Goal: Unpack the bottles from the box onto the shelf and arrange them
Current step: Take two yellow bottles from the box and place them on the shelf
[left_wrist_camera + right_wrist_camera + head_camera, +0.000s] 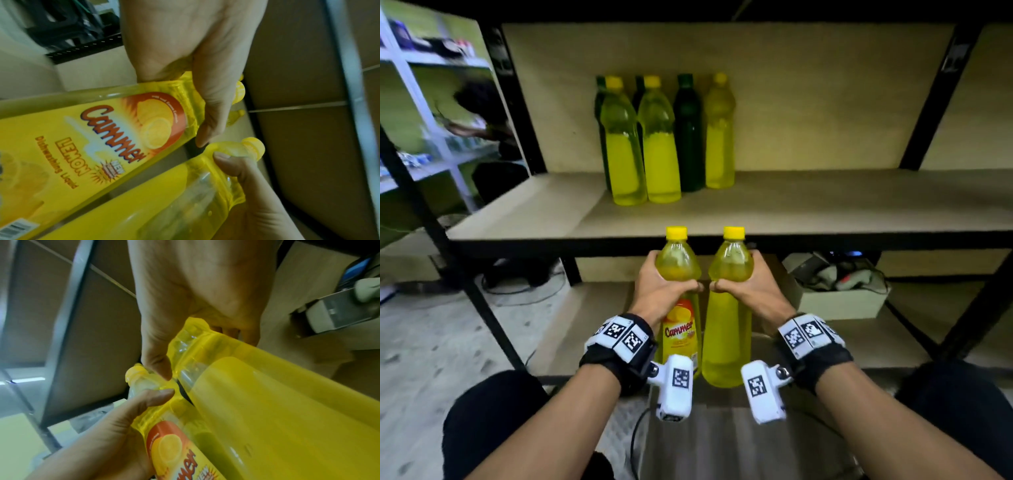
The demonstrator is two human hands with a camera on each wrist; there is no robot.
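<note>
I hold two yellow dishwashing-liquid bottles upright, side by side, just below the front edge of the middle shelf (pixel 825 212). My left hand (pixel 661 284) grips the upper body of the labelled bottle (pixel 681 329), whose lemon label (pixel 98 138) faces me. My right hand (pixel 746 284) grips the other yellow bottle (pixel 727 329) at the same height, its label turned away (pixel 267 402). On the shelf stand several bottles: two yellow ones (pixel 623 147) (pixel 661 144) in front, dark green ones (pixel 688 137) behind and beside, and another yellow one (pixel 719 137). The box is not visible.
Black uprights (pixel 517 96) (pixel 935 96) frame the shelf bay. The shelf board is bare to the right of the bottle group. On the lower shelf at right sits a cardboard box (pixel 839 291) of cloth and clutter. Another person (pixel 482 113) works at shelving far left.
</note>
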